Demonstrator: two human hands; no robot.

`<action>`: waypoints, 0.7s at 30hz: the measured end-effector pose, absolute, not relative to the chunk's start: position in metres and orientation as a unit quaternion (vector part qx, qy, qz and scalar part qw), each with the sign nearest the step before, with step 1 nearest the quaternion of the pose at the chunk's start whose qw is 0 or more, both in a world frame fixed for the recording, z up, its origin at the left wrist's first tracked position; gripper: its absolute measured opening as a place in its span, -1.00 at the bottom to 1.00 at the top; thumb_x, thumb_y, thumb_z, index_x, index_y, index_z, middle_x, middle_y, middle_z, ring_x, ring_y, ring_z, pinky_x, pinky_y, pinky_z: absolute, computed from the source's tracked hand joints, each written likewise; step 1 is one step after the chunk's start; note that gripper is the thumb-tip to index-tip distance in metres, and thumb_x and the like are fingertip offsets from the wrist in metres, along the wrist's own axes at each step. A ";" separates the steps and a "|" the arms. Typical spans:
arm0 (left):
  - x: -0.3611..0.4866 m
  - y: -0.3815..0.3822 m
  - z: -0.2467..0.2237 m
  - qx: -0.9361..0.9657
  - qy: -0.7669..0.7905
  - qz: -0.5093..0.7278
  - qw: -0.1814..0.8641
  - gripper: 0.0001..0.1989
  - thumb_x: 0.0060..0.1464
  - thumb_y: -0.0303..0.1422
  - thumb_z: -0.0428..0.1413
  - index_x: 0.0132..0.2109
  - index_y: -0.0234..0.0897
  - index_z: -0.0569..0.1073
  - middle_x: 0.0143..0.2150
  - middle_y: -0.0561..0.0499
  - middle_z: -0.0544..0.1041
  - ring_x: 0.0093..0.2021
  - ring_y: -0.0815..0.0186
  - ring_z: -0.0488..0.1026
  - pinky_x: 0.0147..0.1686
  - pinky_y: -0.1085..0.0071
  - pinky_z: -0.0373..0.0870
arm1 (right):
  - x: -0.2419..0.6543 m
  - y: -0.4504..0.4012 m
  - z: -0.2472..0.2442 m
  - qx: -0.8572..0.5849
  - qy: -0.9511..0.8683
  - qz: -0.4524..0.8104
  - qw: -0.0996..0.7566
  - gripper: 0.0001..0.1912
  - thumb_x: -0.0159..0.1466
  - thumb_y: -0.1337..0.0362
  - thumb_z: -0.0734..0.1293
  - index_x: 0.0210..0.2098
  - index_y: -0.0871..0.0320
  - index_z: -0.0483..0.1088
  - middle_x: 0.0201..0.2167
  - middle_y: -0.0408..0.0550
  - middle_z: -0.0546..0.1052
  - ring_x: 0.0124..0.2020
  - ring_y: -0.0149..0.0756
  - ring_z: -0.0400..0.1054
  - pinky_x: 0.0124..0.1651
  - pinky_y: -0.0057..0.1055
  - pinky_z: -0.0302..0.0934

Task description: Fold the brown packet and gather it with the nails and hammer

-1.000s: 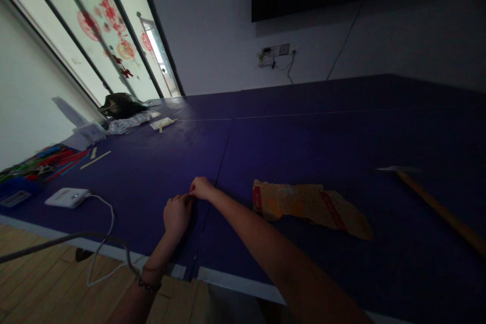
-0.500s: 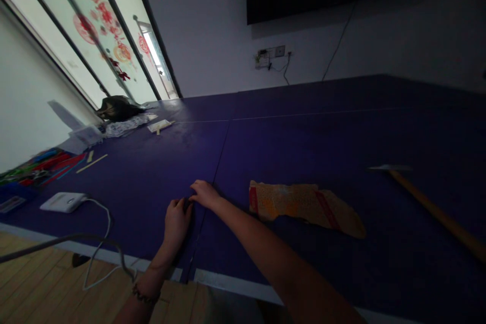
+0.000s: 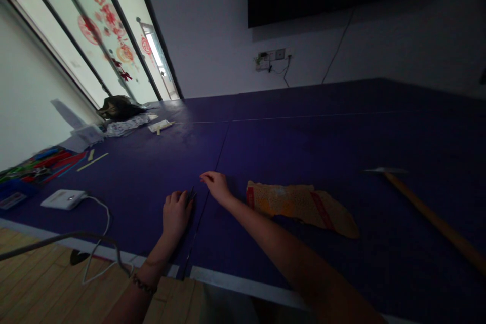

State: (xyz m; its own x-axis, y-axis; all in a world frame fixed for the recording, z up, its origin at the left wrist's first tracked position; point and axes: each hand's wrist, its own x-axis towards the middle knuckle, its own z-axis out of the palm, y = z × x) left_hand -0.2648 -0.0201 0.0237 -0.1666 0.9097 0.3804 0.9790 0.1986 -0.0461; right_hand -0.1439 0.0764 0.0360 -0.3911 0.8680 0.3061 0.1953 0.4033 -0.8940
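Observation:
My left hand (image 3: 175,215) is closed low over the purple tabletop (image 3: 288,147), left of the seam. Small dark thin pieces (image 3: 192,194) show at its fingertips, too small to name. To the right and slightly farther off, my right hand (image 3: 215,185) has its fingers pressed together above the seam; whatever they hold, if anything, is too small to make out. A torn brown paper piece (image 3: 288,200) with red bands lies right of my right hand. Farther right rests a hammer (image 3: 425,202) with a wooden handle.
A white power bank (image 3: 64,199) with a white cable lies at the left, near colourful tools (image 3: 45,162). Yellowish strips (image 3: 93,162), a small white tray (image 3: 160,126) and a black bag (image 3: 120,108) are farther back. A dark cable (image 3: 68,238) crosses the front left edge.
My right hand has moved away from my left hand, to the right and slightly farther off. The dark thin pieces at my left fingertips now show more clearly.

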 end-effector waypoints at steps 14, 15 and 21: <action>-0.248 -0.003 0.037 -0.613 -0.774 -0.003 0.160 -0.70 0.08 -0.29 -0.13 -0.29 -0.33 0.45 -0.23 -0.17 0.42 -0.15 0.07 0.27 -0.29 0.27 0.19 | 0.032 -0.026 0.071 -0.369 -0.701 0.465 0.396 -0.79 0.15 0.28 0.18 -0.45 0.17 0.44 -0.51 -0.09 0.51 -0.45 -0.36 0.38 -0.39 -0.46 0.24; -0.248 -0.003 0.035 -0.612 -0.773 -0.006 0.167 -0.69 0.08 -0.28 -0.14 -0.27 -0.34 0.45 -0.23 -0.18 0.41 -0.15 0.06 0.27 -0.29 0.27 0.20 | 0.044 -0.032 0.069 -0.383 -0.705 0.449 0.394 -0.78 0.16 0.28 0.17 -0.46 0.16 0.44 -0.52 -0.09 0.51 -0.45 -0.35 0.39 -0.39 -0.46 0.23; -0.244 0.006 0.030 -0.650 -0.711 -0.132 0.235 -0.63 0.06 -0.29 -0.13 -0.08 -0.46 0.34 -0.12 -0.29 0.34 -0.16 0.03 0.26 -0.29 0.19 0.26 | 0.118 -0.029 0.045 -0.480 -0.715 0.277 0.425 -0.79 0.17 0.22 0.18 -0.42 0.12 0.43 -0.42 -0.06 0.52 -0.35 -0.28 0.39 -0.26 -0.36 0.25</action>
State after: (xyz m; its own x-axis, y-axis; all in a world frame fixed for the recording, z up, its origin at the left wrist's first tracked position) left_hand -0.2436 0.0056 0.0304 -0.0449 0.8619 0.5051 0.9856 0.1207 -0.1185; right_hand 0.1180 -0.0286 0.0451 -0.1771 0.9228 0.3421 0.4511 0.3851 -0.8051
